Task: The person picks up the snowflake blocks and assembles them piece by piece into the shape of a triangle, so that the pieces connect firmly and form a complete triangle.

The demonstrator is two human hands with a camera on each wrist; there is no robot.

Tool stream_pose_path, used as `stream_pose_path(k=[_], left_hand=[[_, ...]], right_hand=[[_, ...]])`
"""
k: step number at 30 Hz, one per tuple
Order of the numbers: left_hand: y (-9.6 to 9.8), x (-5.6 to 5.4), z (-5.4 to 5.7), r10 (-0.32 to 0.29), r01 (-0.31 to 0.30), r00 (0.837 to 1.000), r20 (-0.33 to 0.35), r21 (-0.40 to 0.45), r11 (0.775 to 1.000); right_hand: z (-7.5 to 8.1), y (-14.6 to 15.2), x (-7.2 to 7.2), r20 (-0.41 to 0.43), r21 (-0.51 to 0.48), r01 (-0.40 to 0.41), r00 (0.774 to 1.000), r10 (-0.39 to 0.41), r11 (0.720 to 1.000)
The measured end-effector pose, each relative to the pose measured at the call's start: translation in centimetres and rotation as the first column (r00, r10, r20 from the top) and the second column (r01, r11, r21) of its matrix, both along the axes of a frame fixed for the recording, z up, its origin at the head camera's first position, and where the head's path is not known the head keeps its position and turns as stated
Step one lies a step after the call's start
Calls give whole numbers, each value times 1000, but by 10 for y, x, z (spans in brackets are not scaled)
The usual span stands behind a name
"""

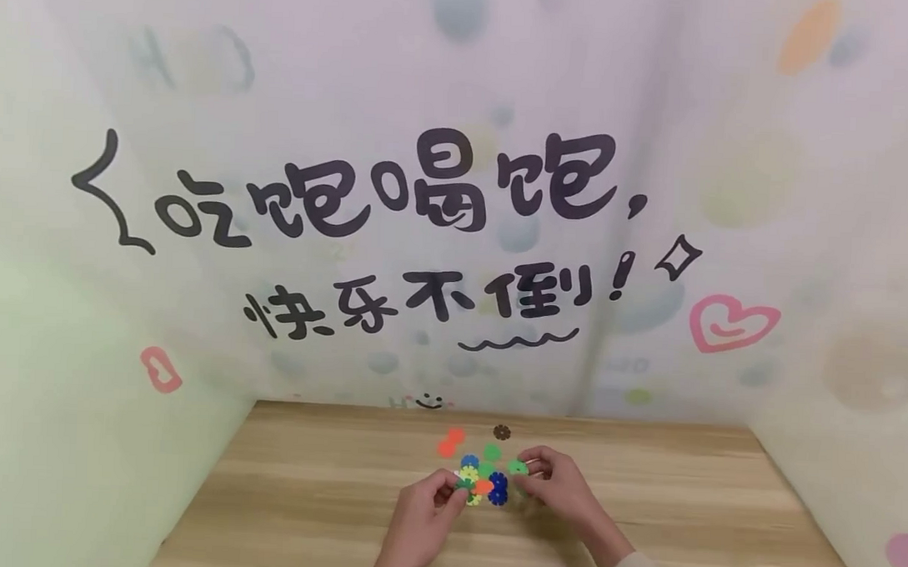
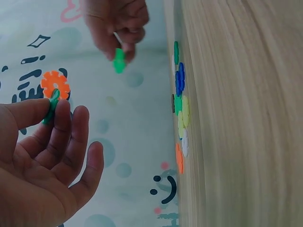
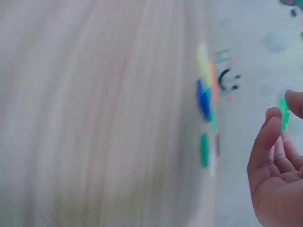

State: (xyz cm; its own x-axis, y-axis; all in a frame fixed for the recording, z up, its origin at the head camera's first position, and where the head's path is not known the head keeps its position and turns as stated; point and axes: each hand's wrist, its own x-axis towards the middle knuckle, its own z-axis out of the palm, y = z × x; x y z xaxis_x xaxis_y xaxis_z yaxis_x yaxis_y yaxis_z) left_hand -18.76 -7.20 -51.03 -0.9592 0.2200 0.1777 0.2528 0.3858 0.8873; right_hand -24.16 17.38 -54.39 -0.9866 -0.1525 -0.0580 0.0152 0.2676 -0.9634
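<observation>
In the head view, the left hand [image 1: 422, 516] pinches a green disc [image 1: 464, 484], with an orange disc [image 1: 483, 487] at its side, above the near part of the counter's [image 1: 326, 496] group of loose pieces. The right hand [image 1: 564, 492] grips a light green disc [image 1: 518, 468], apart from the left hand's pieces. Around and between them lie dark blue discs [image 1: 498, 489] and a blue disc [image 1: 469, 462]; farther back are an orange pair [image 1: 451, 442] and a brown disc [image 1: 502, 433].

In the left wrist view, thumb and fingers pinch the green disc, which overlaps the orange disc's lower part; whether they interlock is unclear. The right hand, slightly blurred, holds the light green disc.

In the right wrist view, the light green disc sits edge-on between thumb and fingers, well apart from the blurred pieces on the counter.
</observation>
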Motion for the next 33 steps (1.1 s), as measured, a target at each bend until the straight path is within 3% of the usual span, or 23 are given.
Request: stream_pose_path(k=[7, 14, 33], left_hand=[[0, -1, 2, -5, 5, 1000, 1, 24, 1000], [3, 1, 5, -30, 30, 1000, 7, 32, 999], [8, 3, 4, -74, 74, 997, 9, 24, 997]], right_hand=[[22, -2, 27, -4, -136, -21, 1000, 21, 991], [25, -2, 44, 9, -178, -23, 1000, 25, 984], [21, -4, 51, -78, -130, -74, 995, 64, 989]])
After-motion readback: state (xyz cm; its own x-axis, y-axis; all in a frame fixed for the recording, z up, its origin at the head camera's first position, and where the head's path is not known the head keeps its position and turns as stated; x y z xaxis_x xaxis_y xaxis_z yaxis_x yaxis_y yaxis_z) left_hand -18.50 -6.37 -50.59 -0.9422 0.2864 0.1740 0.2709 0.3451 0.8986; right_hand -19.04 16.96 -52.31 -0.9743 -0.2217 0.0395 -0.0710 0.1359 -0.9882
